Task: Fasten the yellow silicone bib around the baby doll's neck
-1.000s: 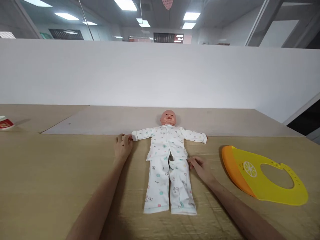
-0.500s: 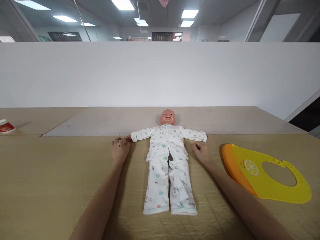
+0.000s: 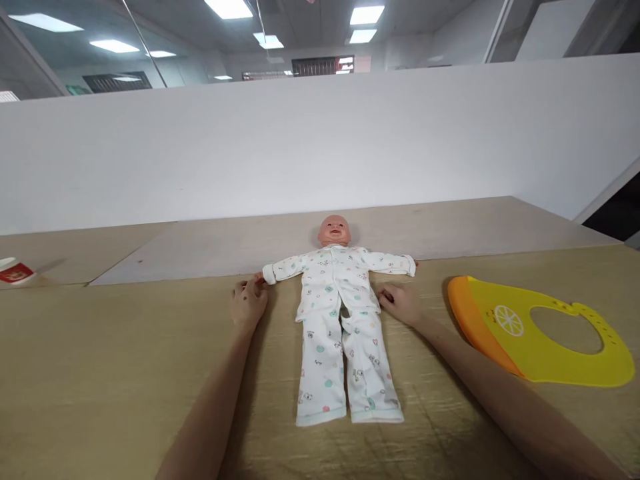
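Note:
A baby doll [image 3: 335,230] lies on its back, arms spread, its head toward the wall. It wears a white patterned pajama top [image 3: 336,280] and matching pajama pants [image 3: 325,373]. My left hand [image 3: 249,303] rests on the table just below the doll's hand at the left cuff, its fingers loosely bent and slightly apart, with nothing seen in them. My right hand [image 3: 401,304] lies on the other side, fingers curled in, close against the side edge of the top. Whether it touches the cloth I cannot tell.
A yellow silicone bib [image 3: 545,353] with an orange pocket lies at the right, beside my right forearm. A red and white cup [image 3: 15,272] stands at the far left. Behind the table [image 3: 125,360] rises a white wall [image 3: 320,147] with glass above.
The view has tilted slightly. My right hand has moved left, up to the side of the pajama top. My left hand has shifted slightly right and down, below the doll's hand.

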Demonstrator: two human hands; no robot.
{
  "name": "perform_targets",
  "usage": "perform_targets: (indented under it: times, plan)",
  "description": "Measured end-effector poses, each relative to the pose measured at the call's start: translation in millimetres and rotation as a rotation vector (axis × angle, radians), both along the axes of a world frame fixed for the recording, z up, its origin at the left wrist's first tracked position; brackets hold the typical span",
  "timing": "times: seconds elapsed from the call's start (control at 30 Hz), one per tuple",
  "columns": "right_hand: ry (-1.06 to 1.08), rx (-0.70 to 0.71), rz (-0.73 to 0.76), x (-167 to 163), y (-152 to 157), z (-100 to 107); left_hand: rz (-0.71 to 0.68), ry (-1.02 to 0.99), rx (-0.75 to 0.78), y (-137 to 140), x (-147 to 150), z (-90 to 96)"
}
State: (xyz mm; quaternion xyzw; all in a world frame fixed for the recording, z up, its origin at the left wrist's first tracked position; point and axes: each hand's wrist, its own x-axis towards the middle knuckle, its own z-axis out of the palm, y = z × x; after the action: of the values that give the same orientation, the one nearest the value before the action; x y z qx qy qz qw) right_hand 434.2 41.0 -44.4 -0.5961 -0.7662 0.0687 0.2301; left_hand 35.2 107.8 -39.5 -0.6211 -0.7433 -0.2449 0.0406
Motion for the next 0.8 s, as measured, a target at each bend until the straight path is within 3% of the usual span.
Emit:
perform_targets:
  times: [0.27,0.53,0.8]
  plan:
    - [-0.025,-0.023,-0.024,-0.4,0.3,-0.7,0.02,-0.045,0.009,-3.5,2.4,2.1]
    - [0.038,-0.043,0.013,0.0,0.6,-2.7,-0.219,0.034,0.133,-4.6,8.6,-6.4]
    - [0.008,-0.065,-0.002,-2.6,-2.6,4.0,-0.089,-0.357,0.128,8.0,6.3,-9.8]
